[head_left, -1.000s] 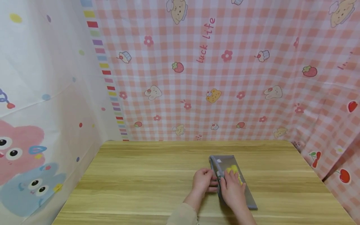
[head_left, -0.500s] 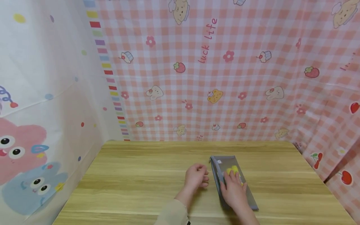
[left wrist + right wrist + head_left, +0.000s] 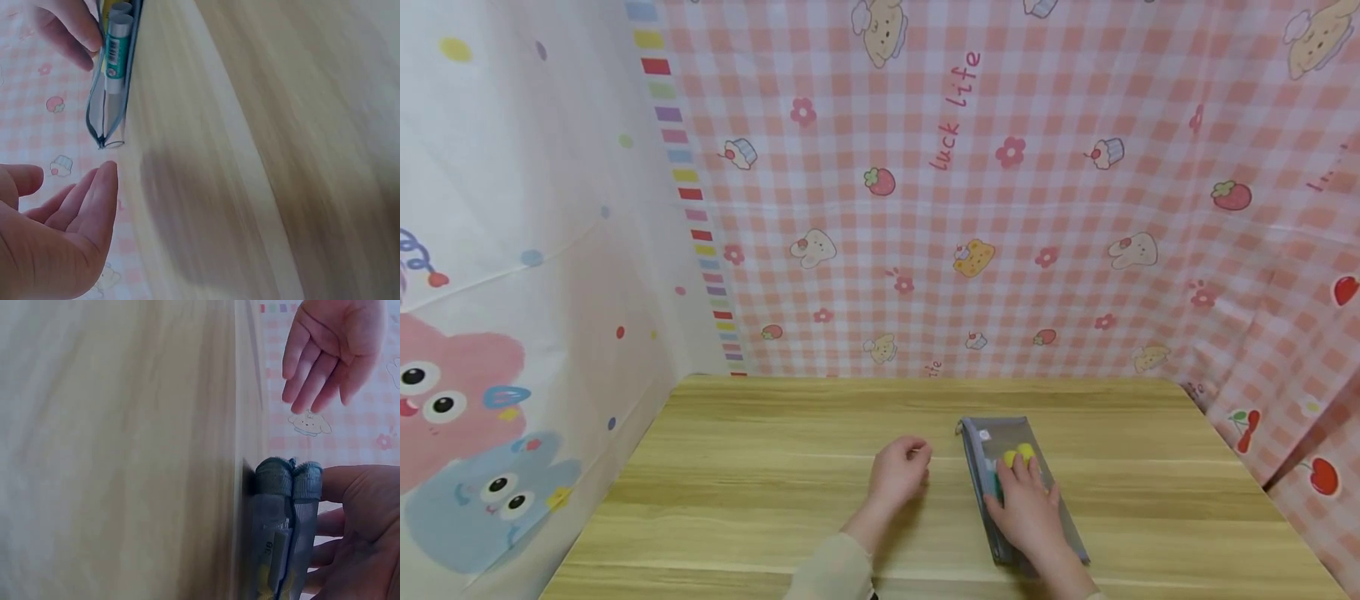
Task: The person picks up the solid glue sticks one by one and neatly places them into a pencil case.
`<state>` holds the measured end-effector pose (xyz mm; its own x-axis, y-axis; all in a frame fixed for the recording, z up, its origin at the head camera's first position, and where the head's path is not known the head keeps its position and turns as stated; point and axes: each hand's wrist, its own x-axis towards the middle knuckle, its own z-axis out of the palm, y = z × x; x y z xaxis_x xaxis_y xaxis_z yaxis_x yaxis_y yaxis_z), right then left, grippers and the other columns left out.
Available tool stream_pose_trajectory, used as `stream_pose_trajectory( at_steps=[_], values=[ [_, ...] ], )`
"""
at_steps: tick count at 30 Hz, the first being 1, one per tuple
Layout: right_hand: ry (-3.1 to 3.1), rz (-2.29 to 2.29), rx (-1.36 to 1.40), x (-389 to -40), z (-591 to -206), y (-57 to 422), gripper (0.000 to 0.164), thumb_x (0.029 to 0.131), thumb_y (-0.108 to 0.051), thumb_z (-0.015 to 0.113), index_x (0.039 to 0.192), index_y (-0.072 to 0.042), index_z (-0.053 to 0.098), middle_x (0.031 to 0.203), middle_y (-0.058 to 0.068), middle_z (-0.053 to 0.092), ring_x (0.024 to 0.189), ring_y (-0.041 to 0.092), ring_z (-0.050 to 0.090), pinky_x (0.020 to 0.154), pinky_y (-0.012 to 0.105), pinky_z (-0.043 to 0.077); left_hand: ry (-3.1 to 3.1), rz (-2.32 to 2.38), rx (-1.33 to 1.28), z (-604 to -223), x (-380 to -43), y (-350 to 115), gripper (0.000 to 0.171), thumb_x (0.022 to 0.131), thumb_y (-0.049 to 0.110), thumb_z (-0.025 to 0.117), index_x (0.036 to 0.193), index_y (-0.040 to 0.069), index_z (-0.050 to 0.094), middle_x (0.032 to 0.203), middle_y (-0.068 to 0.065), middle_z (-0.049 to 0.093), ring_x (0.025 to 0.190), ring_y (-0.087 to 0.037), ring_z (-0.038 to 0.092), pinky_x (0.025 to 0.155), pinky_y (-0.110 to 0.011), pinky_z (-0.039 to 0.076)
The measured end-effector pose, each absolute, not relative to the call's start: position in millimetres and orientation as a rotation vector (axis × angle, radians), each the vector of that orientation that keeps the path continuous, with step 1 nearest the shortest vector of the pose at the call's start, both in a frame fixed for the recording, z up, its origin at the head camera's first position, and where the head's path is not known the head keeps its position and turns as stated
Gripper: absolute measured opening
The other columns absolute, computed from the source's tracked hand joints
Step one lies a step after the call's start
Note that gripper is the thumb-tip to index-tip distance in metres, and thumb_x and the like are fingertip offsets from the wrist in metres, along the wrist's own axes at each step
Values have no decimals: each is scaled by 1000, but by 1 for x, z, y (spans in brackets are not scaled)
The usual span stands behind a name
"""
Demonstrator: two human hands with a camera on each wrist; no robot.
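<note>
A grey see-through zip pouch [image 3: 1006, 432] lies on the table, its long zip side facing left. Through its parted mouth, the left wrist view shows a glue stick [image 3: 119, 50] with a green label. Two yellow rounded ends [image 3: 1018, 455] show near the right fingertips; what they belong to is hidden. My right hand [image 3: 1028, 507] rests on top of the pouch with fingers extended. Left of the pouch and apart from it, my left hand [image 3: 899, 471] hovers with relaxed, slightly bent fingers and holds nothing.
The wooden table [image 3: 760, 475] extends widely to the left of the pouch. A pink checked curtain [image 3: 850, 208] hangs behind its far edge, and a white printed curtain [image 3: 565, 292] hangs on the left.
My left hand has drawn away from the pouch's zip edge toward the left. My right hand stays on the pouch, whose left side now stands wider apart.
</note>
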<state>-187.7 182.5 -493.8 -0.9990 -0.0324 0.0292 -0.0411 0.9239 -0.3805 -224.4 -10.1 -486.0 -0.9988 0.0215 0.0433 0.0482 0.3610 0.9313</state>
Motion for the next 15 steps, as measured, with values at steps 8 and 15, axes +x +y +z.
stream_pose_trajectory(
  at_steps=[8, 15],
  values=[
    [-3039, 563, 128, -188, -493, 188, 61, 88, -27, 73, 136, 5, 53, 144, 39, 35, 136, 58, 24, 99, 83, 17, -2650, -1429, -173, -484, -220, -25, 30, 96, 22, 63, 115, 0, 69, 95, -6, 71, 86, -20, 66, 77, -37, 56],
    [-2981, 510, 205, -187, -490, 193, 60, 88, -30, 73, 133, 5, 55, 139, 39, 41, 133, 60, 29, 97, 84, 21, -2657, -1201, -287, -485, -214, -39, 29, 96, 20, 63, 116, 0, 68, 100, -11, 73, 92, -26, 69, 80, -43, 57]
  ],
)
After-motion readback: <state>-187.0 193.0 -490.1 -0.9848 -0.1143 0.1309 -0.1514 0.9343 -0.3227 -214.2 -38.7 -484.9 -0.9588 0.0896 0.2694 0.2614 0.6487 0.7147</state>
